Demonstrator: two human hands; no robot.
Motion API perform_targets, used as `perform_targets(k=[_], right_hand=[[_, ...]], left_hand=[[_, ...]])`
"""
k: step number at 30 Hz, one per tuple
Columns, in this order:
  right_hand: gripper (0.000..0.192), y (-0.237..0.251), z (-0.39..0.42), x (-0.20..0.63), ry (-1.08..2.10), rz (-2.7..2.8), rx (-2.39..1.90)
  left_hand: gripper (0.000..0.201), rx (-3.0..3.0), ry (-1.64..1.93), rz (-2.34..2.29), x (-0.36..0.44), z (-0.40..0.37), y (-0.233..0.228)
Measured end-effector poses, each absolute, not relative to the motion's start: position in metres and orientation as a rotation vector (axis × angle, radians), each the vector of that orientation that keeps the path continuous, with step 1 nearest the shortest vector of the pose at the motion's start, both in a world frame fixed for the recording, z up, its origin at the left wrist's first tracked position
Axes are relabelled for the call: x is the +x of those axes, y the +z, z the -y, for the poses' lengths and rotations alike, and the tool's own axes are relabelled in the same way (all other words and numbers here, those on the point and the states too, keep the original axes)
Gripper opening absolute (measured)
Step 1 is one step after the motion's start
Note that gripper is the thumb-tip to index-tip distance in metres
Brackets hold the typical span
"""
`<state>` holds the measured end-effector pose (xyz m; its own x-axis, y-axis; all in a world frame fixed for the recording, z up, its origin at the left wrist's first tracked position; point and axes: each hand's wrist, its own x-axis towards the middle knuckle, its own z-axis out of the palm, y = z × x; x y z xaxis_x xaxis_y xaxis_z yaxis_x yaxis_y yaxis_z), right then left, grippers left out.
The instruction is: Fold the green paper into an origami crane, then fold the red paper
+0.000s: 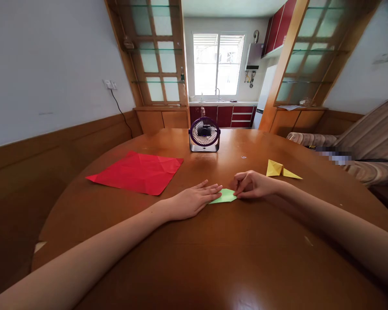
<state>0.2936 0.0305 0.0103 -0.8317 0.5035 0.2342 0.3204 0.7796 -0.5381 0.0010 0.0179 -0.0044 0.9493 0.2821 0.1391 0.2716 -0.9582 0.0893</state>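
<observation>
A small folded piece of green paper (225, 196) lies on the brown wooden table (194, 258) in front of me. My left hand (195, 200) rests flat on its left part, fingers stretched out and covering that end. At the paper's right tip, my right hand (249, 185) pinches the edge between thumb and fingers. Beyond my right wrist sits a folded yellow paper piece (274, 168) with a pointed end. To the left, a large creased sheet of red paper (137, 172) is spread out on the table.
A small purple fan (204, 132) stands at the table's far side, facing me. A striped sofa (371, 133) is at the right. Behind are wooden shelves (158, 51) and a kitchen with a window (218, 64). A black cord (119, 107) hangs from the wall socket.
</observation>
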Motion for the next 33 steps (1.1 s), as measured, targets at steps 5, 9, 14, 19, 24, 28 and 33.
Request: perform_targets(k=[5, 9, 14, 19, 24, 28, 33], right_hand=[[0.017, 0.019, -0.031, 0.302, 0.808, 2.599, -0.717], [0.02, 0.024, -0.03, 0.315, 0.877, 2.577, -0.81], [0.021, 0.031, -0.029, 0.322, 0.76, 2.567, -0.824], [0.029, 0.034, -0.013, 0.304, 0.463, 2.636, -0.719], [0.046, 0.018, 0.01, 0.29, 0.269, 2.766, -0.743], [0.06, 0.002, 0.018, 0.292, 0.335, 2.828, -0.867], [0.069, -0.001, 0.019, 0.294, 0.354, 2.891, -0.868]], left_hand=[[0.059, 2.922, 0.167, -0.365, 0.002, -0.016, -0.001], [0.057, 2.851, 0.117, -0.346, 0.003, -0.014, 0.003], [0.061, 2.852, 0.08, -0.399, 0.004, -0.008, 0.006], [0.071, 2.812, 0.057, -0.473, 0.003, -0.006, 0.007], [0.074, 2.81, 0.041, -0.476, 0.004, -0.006, 0.007], [0.074, 2.822, 0.027, -0.492, 0.004, -0.005, 0.008], [0.075, 2.824, 0.022, -0.491, 0.005, -0.005, 0.008]])
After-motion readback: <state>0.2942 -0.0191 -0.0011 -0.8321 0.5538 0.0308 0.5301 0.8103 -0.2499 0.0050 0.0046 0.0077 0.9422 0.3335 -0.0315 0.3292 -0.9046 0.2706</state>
